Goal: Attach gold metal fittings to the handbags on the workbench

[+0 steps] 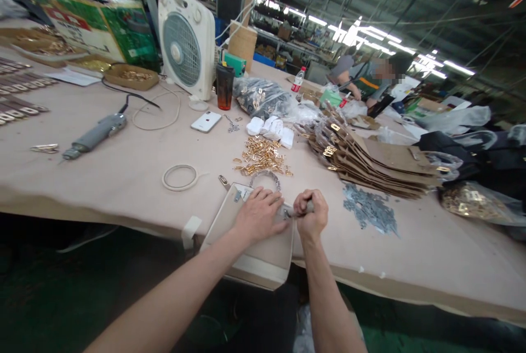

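My left hand (259, 213) lies with its fingers stretched flat on a beige bag piece (263, 257), which overhangs the table's front edge. My right hand (313, 215) is closed around a small hand tool with a grey handle (309, 206). The tool's tip points left, to a small metal part by my left fingers, at the piece's upper right. Just beyond the piece stands a dark ring-shaped handle (266, 176), and a gold metal fitting (224, 180) lies by its left corner. A heap of small gold fittings (262, 155) is farther back.
Grey metal plates (370, 209) and stacked brown bag pieces (378, 164) lie to the right. On the left are a tape roll (179, 177), an electric screwdriver (95, 135), a phone (206, 121) and a fan (187, 43). Another person (372, 79) works across the table.
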A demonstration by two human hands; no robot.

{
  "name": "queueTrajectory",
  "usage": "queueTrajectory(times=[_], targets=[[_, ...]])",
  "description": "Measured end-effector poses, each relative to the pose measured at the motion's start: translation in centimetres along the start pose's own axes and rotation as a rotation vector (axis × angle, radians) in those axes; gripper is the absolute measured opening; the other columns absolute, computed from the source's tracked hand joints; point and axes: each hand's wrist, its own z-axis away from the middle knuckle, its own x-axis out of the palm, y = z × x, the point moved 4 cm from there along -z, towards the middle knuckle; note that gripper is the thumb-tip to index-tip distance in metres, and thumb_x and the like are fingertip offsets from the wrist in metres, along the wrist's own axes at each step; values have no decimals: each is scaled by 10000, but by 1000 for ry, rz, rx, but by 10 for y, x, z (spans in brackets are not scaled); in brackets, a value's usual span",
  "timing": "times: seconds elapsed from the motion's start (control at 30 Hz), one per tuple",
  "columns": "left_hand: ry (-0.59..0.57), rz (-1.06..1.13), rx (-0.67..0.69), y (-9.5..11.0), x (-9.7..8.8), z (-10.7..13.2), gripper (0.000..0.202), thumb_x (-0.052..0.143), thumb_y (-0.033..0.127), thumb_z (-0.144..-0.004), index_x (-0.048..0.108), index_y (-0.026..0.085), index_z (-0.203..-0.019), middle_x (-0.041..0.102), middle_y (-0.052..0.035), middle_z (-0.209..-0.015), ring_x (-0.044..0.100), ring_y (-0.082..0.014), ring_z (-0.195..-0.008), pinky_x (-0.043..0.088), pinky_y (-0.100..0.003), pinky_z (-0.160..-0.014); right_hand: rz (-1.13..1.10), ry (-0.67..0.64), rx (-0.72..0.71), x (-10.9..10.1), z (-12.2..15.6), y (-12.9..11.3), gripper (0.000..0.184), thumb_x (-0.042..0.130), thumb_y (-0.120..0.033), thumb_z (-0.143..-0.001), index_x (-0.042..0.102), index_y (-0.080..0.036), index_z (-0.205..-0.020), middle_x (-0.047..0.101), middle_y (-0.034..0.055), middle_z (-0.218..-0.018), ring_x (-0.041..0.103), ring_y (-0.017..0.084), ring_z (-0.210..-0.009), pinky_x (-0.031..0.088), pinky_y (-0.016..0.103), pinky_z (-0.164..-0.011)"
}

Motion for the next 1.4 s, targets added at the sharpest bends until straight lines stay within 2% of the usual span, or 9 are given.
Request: queueTrajectory(times=[0.1,0.2,0.4,0.6,0.77,0.93,1.13,1.3,1.4], targets=[[9,-6,-8,0,0,1,564,658,558,-910,622,213,-1355,637,-72,-1444,546,-293,-1303,300,-505,-1211,-59,75,-45,-4,0,-14,330,532,-402,-971,565,-214,-701,388,-67,-523,343,92,-409,289,218,-417],[15,-5,-14,-1,0,2,557,660,547,-909,623,218,-1357,642,-71,-1438,544,-290,-1302,304,-498,-1205,-73,56,-101,2,12,-18,367,527,-408,-976,558,-217,-664,364,-66,-504,334,93,-396,295,224,-419],[1,12,-5,-1,-1,3,594,672,547,-892,618,193,-1365,640,-87,-1438,543,-301,-1292,315,-488,-1188,-61,26,-184,15,33,-7,349,516,-355,-997,604,-220,-687,386,-50,-497,357,114,-427,306,244,-439],[7,19,-24,0,-2,1,565,661,539,-899,626,192,-1343,654,-89,-1409,546,-302,-1277,340,-486,-1154,103,51,-276,14,37,1,329,528,-344,-984,631,-230,-694,433,-35,-507,409,138,-454,334,280,-471],[-6,8,-22,1,-3,1,575,653,567,-894,625,195,-1332,646,-95,-1411,539,-307,-1277,336,-491,-1153,222,56,-226,13,28,9,372,524,-413,-985,609,-231,-673,450,-35,-519,412,136,-447,337,283,-462],[-10,3,-16,1,-3,2,572,663,546,-882,611,206,-1339,640,-95,-1409,534,-306,-1278,331,-497,-1157,264,21,-74,18,6,20,414,522,-467,-1003,593,-211,-685,448,-58,-494,363,96,-397,287,239,-414],[23,10,-25,0,-1,3,689,684,628,-858,587,201,-1389,623,-97,-1444,523,-304,-1311,314,-495,-1182,-28,169,95,7,-13,12,396,556,-523,-959,518,-219,-710,351,-105,-472,302,72,-355,257,184,-358],[17,10,-28,-1,1,4,678,703,604,-854,592,195,-1384,614,-90,-1458,518,-299,-1325,301,-484,-1199,-70,122,-35,15,-16,-14,361,557,-442,-979,538,-210,-703,366,-94,-480,315,66,-361,272,179,-367],[16,13,-27,-1,1,4,669,695,598,-864,586,195,-1387,622,-88,-1446,520,-298,-1320,304,-488,-1199,11,72,-30,23,-10,-8,372,548,-437,-979,534,-211,-684,372,-87,-471,317,70,-353,260,185,-354]])
